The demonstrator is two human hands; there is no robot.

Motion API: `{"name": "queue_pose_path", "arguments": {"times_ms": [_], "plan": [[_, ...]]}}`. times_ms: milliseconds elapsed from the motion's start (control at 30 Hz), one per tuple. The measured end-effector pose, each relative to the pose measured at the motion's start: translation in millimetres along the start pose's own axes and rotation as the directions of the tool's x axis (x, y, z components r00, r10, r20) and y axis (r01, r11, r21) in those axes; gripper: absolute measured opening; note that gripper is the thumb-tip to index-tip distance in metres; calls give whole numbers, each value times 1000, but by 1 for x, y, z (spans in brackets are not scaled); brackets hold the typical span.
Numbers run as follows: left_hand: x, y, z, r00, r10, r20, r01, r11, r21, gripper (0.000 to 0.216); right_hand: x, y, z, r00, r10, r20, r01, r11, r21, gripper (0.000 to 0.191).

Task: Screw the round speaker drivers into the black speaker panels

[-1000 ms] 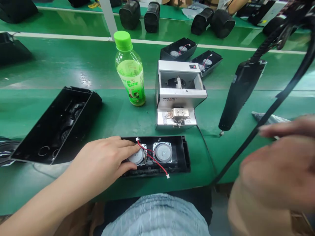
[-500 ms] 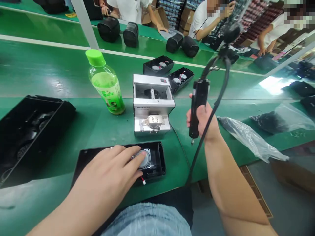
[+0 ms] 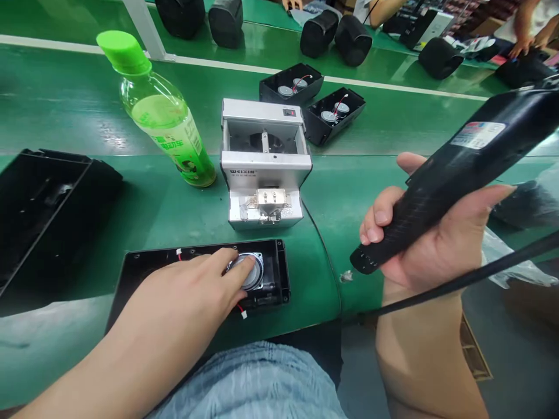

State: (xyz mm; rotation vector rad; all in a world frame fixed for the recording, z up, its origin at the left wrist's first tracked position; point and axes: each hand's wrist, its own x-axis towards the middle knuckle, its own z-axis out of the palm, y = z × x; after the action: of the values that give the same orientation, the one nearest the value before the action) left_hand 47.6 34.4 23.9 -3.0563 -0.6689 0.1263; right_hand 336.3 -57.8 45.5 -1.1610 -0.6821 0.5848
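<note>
My left hand (image 3: 187, 291) lies over a long black speaker housing (image 3: 275, 267), its fingers curled on a round grey speaker driver (image 3: 253, 276) seated inside. A finger rests on the driver's face; the thumb is at its near side. Short red wires with a white plug (image 3: 243, 314) stick out below the thumb, and another white plug (image 3: 179, 252) shows at the far rim. My right hand (image 3: 419, 244) is wrapped round a black electric screwdriver (image 3: 441, 180), raised and slanted, its bit (image 3: 346, 276) pointing down left over the table, apart from the housing. My palm partly faces up.
A silver screw feeder (image 3: 264, 166) stands behind the housing, with a green-capped bottle (image 3: 166, 128) to its left. A larger black case (image 3: 48, 209) lies at left. Two housings with drivers (image 3: 290, 84) sit farther back. A cable (image 3: 323, 244) crosses the table; plastic bags lie at right.
The screwdriver has swung from upright to a slant and come nearer, my right hand turning with it. My left hand stays on the driver. The view has tipped downward.
</note>
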Motion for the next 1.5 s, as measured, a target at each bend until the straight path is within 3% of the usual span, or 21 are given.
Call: {"name": "queue_pose_path", "arguments": {"times_ms": [167,267,467,667,833,1067,1167,1333,1500], "plan": [[4,-5,5,998,-21,55,23,999,-37,36,-5,-3,9,1000,-6,15,7,999,-32,76],[4,-9,5,1000,4,8,-3,997,-82,33,-9,-6,11,1000,1,5,-1,999,-42,77],[3,-12,8,996,20,-81,-31,990,-136,29,-15,-12,13,996,84,-9,-84,995,-57,62],[3,-14,10,998,6,-68,-15,991,-133,31,-13,-11,25,999,-22,-42,19,998,-64,65],[2,-16,13,999,-13,-53,2,980,-199,33,-9,-15,36,998,-65,-6,64,996,-56,55],[-6,-13,25,985,5,-173,-34,985,-170,40,-4,-23,62,983,-183,-18,180,977,-112,75],[-4,-14,27,992,-6,-127,-15,986,-167,35,-5,-25,73,982,-186,-19,183,976,-119,79],[4,-14,18,998,-28,60,42,970,-238,40,-5,-39,83,988,-155,-6,154,988,-29,70],[9,-13,13,985,-62,163,110,947,-303,41,7,-54,89,966,-233,112,238,971,-34,59]]}}
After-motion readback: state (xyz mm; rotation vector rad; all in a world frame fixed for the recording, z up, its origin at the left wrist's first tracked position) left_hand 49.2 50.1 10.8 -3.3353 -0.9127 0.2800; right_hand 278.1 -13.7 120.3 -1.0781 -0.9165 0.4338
